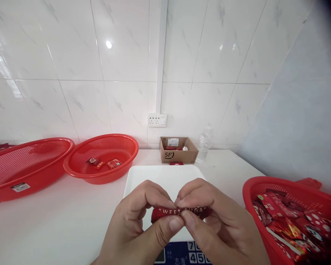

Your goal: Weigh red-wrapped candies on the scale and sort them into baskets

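Between both hands is a small dark red candy packet (165, 211), with "SWEET SUGAR" printed in pale letters along it. My left hand (138, 221) pinches its left half between thumb and fingers. On the other half, my right hand (217, 217) has a similar pinch, and the two thumbs almost meet at the middle. Below the packet lies the white pan of a weighing scale (160, 176); its blue keypad (175, 252) shows at the bottom, partly covered by my hands.
At the right, a red basket (248, 191) holds several wrapped packets. A red basket (127, 141) at the back left contains two packets, beside another red basket (44, 145). A cardboard box (182, 156) and a clear plastic bottle (204, 145) stand near the tiled wall.
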Demonstrator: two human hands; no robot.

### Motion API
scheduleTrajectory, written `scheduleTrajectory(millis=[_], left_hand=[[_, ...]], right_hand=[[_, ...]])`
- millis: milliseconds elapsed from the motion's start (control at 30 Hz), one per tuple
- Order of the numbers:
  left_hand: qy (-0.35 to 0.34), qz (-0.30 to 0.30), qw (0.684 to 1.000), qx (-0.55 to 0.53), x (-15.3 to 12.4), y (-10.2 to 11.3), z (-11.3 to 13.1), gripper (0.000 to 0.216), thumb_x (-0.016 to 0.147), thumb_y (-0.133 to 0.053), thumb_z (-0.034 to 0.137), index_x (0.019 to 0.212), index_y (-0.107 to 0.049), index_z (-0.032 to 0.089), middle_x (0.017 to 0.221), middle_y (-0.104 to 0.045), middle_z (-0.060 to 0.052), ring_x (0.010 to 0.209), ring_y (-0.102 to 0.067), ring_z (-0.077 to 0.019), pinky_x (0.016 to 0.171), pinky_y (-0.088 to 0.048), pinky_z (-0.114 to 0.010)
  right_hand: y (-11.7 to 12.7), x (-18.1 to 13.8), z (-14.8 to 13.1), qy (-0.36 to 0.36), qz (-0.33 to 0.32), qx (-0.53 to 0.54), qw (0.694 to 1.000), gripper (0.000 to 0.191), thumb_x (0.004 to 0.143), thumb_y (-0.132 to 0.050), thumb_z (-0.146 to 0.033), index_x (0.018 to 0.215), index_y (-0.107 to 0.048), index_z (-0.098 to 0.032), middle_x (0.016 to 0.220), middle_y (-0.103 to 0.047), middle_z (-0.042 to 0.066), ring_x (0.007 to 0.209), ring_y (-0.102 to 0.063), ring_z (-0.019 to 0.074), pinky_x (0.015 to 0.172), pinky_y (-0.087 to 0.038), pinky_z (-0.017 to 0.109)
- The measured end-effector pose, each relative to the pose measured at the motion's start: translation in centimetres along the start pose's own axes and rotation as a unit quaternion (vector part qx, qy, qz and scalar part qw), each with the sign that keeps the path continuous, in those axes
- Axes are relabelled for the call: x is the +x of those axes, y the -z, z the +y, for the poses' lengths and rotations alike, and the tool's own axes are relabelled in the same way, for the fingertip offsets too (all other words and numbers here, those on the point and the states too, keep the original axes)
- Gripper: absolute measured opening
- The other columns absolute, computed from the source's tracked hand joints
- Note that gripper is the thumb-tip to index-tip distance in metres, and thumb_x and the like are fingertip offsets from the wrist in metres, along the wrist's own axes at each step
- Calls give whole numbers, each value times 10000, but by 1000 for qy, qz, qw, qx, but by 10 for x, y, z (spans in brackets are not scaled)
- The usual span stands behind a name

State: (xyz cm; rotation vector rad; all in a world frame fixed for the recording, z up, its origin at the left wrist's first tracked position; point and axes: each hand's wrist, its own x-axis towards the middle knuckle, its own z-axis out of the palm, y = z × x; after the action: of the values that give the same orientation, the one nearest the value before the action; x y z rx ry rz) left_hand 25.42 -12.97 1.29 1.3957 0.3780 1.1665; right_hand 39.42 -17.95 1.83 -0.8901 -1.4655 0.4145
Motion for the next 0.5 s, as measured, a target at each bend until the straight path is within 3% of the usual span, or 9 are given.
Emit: scheduleTrajectory(millis=[333,500], left_hand=[[1,-6,1000,12,0,1,4,109,809,-741,308,771,-675,230,705,-559,12,665,-528,-126,626,-482,-235],[8,15,1000,-12,1,-3,4,103,797,-759,303,865,-706,248,738,-668,20,708,-594,-117,677,-486,-199]], right_hand=[[0,-2,-1,-8,-3,3,1000,169,887,-549,-121,856,-630,-265,785,-605,-10,689,-577,142,591,-503,264],[-5,-1,-2,-7,66,13,998,131,916,-557,-167,893,-626,-276,817,-624,-25,702,-592,112,644,-505,221]])
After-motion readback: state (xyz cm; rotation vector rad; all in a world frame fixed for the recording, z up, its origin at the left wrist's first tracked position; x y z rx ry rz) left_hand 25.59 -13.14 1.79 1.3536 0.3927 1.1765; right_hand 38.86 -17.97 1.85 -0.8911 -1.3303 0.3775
